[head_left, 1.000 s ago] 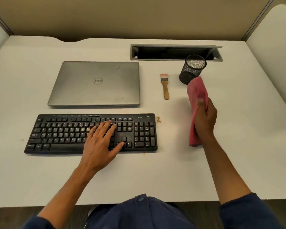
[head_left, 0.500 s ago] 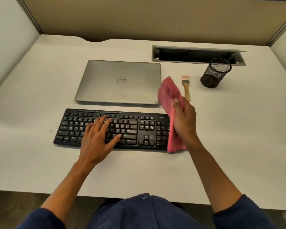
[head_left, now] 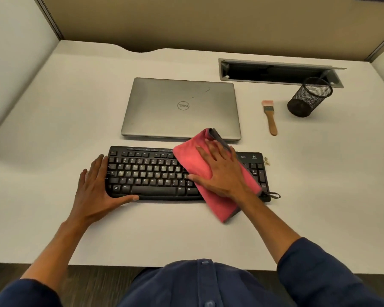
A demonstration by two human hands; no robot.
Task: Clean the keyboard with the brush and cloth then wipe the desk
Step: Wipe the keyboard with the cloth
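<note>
Pink cloth [head_left: 193, 160] lies flat beneath the right hand's [head_left: 222, 173] straightened fingers [head_left: 205, 152] on the keyboard [head_left: 146, 173]; the left hand's [head_left: 95, 187] open fingers brace the keyboard's left end.

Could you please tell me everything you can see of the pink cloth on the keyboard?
The pink cloth looks like soft microfibre with grey edging and a small grey hanging loop at its right corner. It lies spread flat across the right half of the black keyboard, its near end overhanging onto the desk. The right hand presses on it with straight fingers.

Right hand [head_left: 222, 173] presses pink cloth [head_left: 193, 160] flat onto black keyboard [head_left: 146, 173].
</note>
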